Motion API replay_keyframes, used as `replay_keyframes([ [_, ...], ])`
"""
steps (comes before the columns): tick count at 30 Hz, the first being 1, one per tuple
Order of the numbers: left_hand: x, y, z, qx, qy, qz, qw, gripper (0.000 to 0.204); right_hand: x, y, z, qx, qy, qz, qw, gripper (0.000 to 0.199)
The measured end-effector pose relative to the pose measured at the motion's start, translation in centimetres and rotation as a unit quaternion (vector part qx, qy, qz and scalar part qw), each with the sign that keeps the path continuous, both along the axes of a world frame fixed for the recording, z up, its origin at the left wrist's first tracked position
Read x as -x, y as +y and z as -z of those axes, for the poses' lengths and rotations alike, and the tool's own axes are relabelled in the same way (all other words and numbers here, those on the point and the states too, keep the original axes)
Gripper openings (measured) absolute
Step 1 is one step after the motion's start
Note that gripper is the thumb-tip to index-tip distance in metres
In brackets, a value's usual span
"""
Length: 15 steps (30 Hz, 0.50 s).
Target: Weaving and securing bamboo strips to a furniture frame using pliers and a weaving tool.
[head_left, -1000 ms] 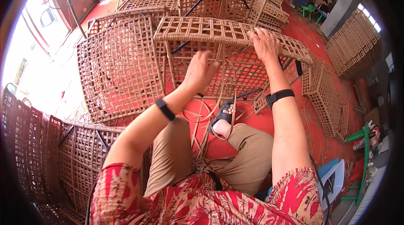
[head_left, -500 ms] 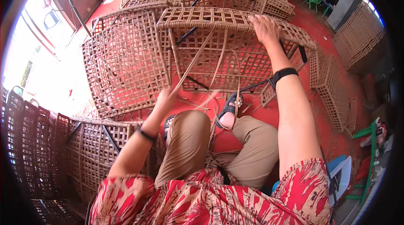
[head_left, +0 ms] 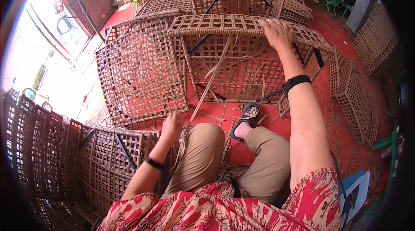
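My left hand (head_left: 171, 126) is closed on one rattan strand (head_left: 210, 85), down by my left knee. The strand's long axis runs up and to the right from that grip into the woven frame (head_left: 242, 25) ahead of me, so the frame lies forward-right of my left hand. My right hand (head_left: 276, 32) is the nearer one: palm flat on the frame's top rail, fingers curled over its edge. A finished lattice panel (head_left: 138, 75) stands left of the frame. Count: one strand held, one frame in work, several more frames stacked behind.
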State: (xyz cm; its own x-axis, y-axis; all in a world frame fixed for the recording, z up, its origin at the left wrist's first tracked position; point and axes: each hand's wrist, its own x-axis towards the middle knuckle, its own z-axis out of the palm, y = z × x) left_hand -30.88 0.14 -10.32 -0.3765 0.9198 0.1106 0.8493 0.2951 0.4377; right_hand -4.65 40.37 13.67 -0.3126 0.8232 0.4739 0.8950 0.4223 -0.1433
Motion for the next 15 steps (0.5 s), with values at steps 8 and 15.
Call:
replay_keyframes([
  [8, -6.9, 31.8, -14.1, -0.281, -0.465, 0.061, 0.837, 0.033, 0.5, 0.4, 1.5, -0.029, 0.019, -0.003, 0.999, 0.065],
  [15, -2.6, 27.6, 3.1, -0.232, 0.109, 0.238, 0.937, 0.01, -0.6, 2.2, 3.7, -0.057, 0.001, 0.014, 0.998, 0.063],
])
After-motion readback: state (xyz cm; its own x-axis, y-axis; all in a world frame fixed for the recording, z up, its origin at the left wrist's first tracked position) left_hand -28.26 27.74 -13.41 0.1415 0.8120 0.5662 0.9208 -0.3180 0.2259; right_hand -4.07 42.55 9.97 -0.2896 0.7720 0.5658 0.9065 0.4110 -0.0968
